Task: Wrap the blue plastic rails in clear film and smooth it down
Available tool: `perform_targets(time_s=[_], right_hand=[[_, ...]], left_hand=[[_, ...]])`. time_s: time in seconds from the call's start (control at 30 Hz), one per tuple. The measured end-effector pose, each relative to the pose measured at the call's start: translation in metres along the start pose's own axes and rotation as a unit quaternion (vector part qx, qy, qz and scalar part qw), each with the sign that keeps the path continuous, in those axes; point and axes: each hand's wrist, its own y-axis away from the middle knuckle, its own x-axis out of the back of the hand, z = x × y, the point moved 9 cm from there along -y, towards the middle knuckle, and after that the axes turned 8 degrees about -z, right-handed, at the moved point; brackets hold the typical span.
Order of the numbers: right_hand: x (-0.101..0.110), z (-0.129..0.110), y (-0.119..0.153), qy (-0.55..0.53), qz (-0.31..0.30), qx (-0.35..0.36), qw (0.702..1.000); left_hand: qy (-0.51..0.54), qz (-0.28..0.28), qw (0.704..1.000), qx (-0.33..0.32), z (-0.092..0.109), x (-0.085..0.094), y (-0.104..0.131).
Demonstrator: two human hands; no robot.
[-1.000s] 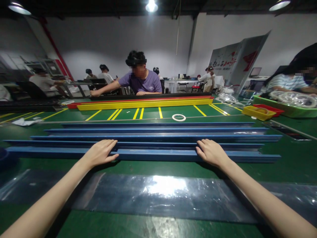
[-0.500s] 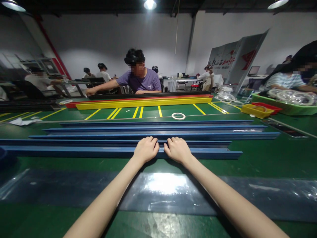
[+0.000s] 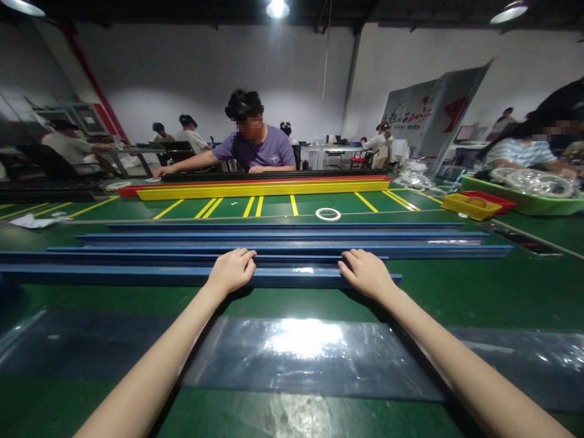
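A long blue channel strip (image 3: 298, 277) with raised edges lies crosswise on the green table. My left hand (image 3: 232, 269) is closed over it left of the middle, fingers over the far edge and thumb on the inner side. Nearer its right end, my right hand (image 3: 367, 272) grips the same strip, fingers curled over the far edge. Just behind lie several more blue channel strips (image 3: 438, 250), parallel to it. In front of the strip, a clear plastic sleeve (image 3: 301, 371) is spread flat under my forearms.
Farther back are a white tape ring (image 3: 328, 214) and yellow strips (image 3: 264, 191) beside red and black ones. A co-worker (image 3: 258, 146) leans over those. At right stand a yellow bin (image 3: 472, 205), a green basket (image 3: 538, 205) with clear coils, and a dark flat object (image 3: 522, 237).
My hands have moved apart along the near blue strip, left hand leftward and right hand rightward. The strip's right end has shifted left.
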Motion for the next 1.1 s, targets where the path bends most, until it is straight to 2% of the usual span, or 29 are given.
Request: perform_targets(time_s=[0.1, 0.27, 0.37, 0.53, 0.63, 0.73, 0.83, 0.97, 1.0, 1.03, 1.1], right_hand=[[-0.003, 0.01, 0.004, 0.015, 0.001, 0.002, 1.0], [-0.002, -0.005, -0.004, 0.041, -0.008, 0.01, 0.999], [0.001, -0.018, -0.009, 0.038, -0.002, 0.01, 0.999], [0.006, -0.046, -0.022, 0.018, 0.013, 0.008, 1.0], [0.005, -0.058, -0.03, -0.005, 0.014, 0.002, 1.0], [0.002, -0.058, -0.033, -0.033, 0.011, 0.007, 0.999], [0.003, -0.054, -0.026, -0.096, 0.008, 0.042, 0.994], [0.028, -0.047, -0.002, -0.224, 0.05, 0.083, 0.97], [0.032, -0.047, 0.005, -0.253, 0.043, 0.092, 0.962], [0.032, -0.049, 0.012, -0.279, 0.011, 0.105, 0.954], [0.02, -0.057, 0.025, -0.33, -0.097, 0.13, 0.93]], left_hand=[[-0.008, 0.001, 1.0, -0.006, -0.012, 0.0, 0.006], [-0.015, -0.027, 0.999, -0.007, -0.011, -0.002, 0.007], [-0.019, -0.03, 0.999, -0.019, 0.007, 0.004, 0.001], [0.028, 0.008, 0.995, -0.098, 0.065, 0.023, -0.014], [0.04, 0.029, 0.992, -0.114, 0.087, 0.023, -0.019], [0.052, 0.049, 0.992, -0.102, 0.089, 0.013, -0.016], [0.049, 0.057, 0.99, -0.119, 0.09, 0.003, -0.008], [0.053, 0.065, 0.99, -0.113, 0.088, 0.002, -0.004], [0.053, 0.066, 0.99, -0.111, 0.088, 0.002, -0.004], [0.054, 0.066, 0.99, -0.109, 0.089, 0.003, -0.004], [0.057, 0.064, 0.991, -0.106, 0.089, 0.004, -0.005]])
